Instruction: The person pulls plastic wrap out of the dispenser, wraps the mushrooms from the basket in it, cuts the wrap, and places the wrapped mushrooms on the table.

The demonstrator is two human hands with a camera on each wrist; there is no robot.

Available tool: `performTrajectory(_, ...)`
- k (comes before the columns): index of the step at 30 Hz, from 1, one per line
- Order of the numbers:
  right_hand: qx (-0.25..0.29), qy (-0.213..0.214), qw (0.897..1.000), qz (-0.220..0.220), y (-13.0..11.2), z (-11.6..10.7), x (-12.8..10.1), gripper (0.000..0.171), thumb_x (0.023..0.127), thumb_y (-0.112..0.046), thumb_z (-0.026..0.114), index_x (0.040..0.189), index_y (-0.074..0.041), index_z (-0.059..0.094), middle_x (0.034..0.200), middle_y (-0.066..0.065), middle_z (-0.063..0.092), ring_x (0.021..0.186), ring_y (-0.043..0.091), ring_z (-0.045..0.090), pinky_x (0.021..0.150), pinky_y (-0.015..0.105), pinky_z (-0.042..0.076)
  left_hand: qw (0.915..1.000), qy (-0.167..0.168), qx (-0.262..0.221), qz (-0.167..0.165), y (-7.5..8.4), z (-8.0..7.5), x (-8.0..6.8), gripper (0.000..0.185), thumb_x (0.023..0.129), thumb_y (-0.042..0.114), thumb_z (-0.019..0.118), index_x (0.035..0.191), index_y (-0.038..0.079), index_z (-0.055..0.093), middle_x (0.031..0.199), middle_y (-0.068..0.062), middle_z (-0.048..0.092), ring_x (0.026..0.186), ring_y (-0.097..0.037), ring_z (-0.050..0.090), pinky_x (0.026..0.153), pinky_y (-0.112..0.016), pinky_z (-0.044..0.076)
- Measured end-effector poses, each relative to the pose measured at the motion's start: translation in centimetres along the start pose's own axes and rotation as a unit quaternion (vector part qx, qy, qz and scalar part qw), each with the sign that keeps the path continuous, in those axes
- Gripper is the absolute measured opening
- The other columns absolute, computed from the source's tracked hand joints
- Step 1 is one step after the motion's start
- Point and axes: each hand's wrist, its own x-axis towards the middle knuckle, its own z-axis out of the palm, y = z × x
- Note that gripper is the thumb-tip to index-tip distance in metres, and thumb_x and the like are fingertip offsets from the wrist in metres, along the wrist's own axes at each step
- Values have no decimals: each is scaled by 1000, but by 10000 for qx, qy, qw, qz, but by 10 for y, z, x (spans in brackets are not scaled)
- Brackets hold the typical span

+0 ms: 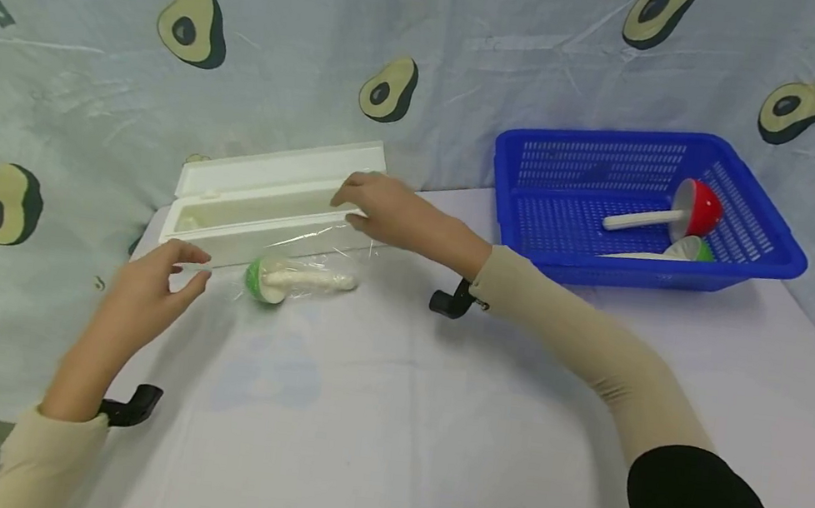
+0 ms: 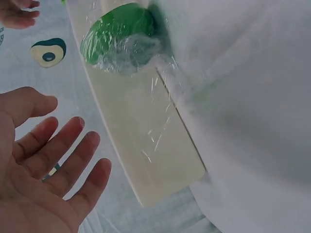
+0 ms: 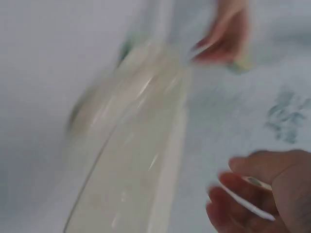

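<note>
A green-capped, mushroom-shaped toy (image 1: 308, 280) with a white stick handle lies in a clear plastic bag before a long white box (image 1: 265, 242). The box's lid (image 1: 285, 169) stands up along its back edge. Near the box's left end, my left hand (image 1: 146, 300) is held with fingers spread and thumb apart, nothing in it. At the right end, my right hand (image 1: 400, 215) hovers over the box's rim, its fingers loosely bent and holding nothing. The toy's green cap (image 2: 119, 36) shows through the wrap in the left wrist view. The right wrist view is blurred.
A blue basket (image 1: 528, 257) stands at the back right of the white-covered table (image 1: 359, 416). In it lie a red-capped mushroom toy (image 1: 703, 210) and a green-capped one (image 1: 697, 248). A curtain with avocado prints (image 1: 287, 48) hangs behind.
</note>
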Motion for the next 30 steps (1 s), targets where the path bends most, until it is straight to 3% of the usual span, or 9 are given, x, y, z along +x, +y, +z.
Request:
performTrajectory(3, 551, -289, 9959, -653, -22, 10, 5, 26, 101, -9, 62, 126, -5, 71, 123, 7, 70, 110, 19, 67, 92, 22, 52, 9998, -183, 76, -49, 3, 9, 13, 46, 95, 6, 70, 133, -10, 50, 117, -29, 63, 108, -49, 60, 86, -62, 49)
performTrajectory(6, 620, -664, 9925, -821, -35, 30, 18, 29, 101, -15, 65, 128, -6, 69, 126, 5, 69, 111, 16, 65, 92, 20, 50, 9986, -150, 501, -106, 4, 15, 26, 51, 93, 6, 74, 133, -14, 51, 107, -31, 61, 98, -51, 56, 83, -60, 47)
performTrajectory(10, 753, -632, 9943, -401, -43, 62, 36, 44, 101, -28, 66, 140, -8, 60, 137, 6, 62, 121, 17, 60, 99, 22, 47, 9935, -97, 1038, -449, 3, 20, 33, 39, 91, 8, 76, 119, -14, 62, 103, -33, 54, 94, -51, 45, 78, -59, 41)
performTrajectory(15, 734, -439, 9962, 158, -50, 89, 54, 57, 99, -44, 66, 147, -19, 53, 142, 2, 56, 125, 14, 55, 102, 25, 46, 9903, -249, 1089, -832, -5, 26, 35, 31, 92, 10, 75, 109, -15, 67, 108, -38, 52, 102, -55, 42, 82, -62, 37)
performTrajectory(19, 517, -534, 9969, 239, -57, 97, 60, 50, 95, -46, 70, 139, -25, 60, 135, -1, 56, 114, 12, 57, 92, 27, 51, 9927, -446, 832, -748, -18, 25, 36, 20, 93, 9, 72, 96, -11, 70, 95, -34, 60, 96, -49, 47, 84, -61, 31)
performTrajectory(22, 454, -499, 9975, 222, -59, 99, 62, 41, 93, -42, 74, 129, -25, 64, 130, -2, 57, 107, 10, 57, 85, 25, 52, 9939, -555, 404, -862, -27, 20, 36, 23, 99, 12, 65, 98, -11, 65, 100, -34, 64, 94, -49, 52, 82, -59, 37)
performTrajectory(26, 323, -346, 9986, 257, -58, 98, 65, 35, 92, -38, 76, 122, -23, 66, 123, -6, 62, 105, 7, 59, 83, 22, 50, 9920, -766, -337, -947, -27, 11, 37, 26, 108, 17, 51, 106, -8, 55, 110, -31, 69, 94, -44, 63, 69, -40, 49)
performTrajectory(30, 206, -291, 9988, 332, -57, 97, 69, 31, 92, -37, 76, 118, -21, 68, 119, -9, 67, 106, 5, 61, 86, 20, 49, 9865, -827, -1144, -825, -18, 7, 38, 22, 109, 13, 47, 109, -8, 52, 99, -29, 73, 83, -27, 75, 68, -22, 58)
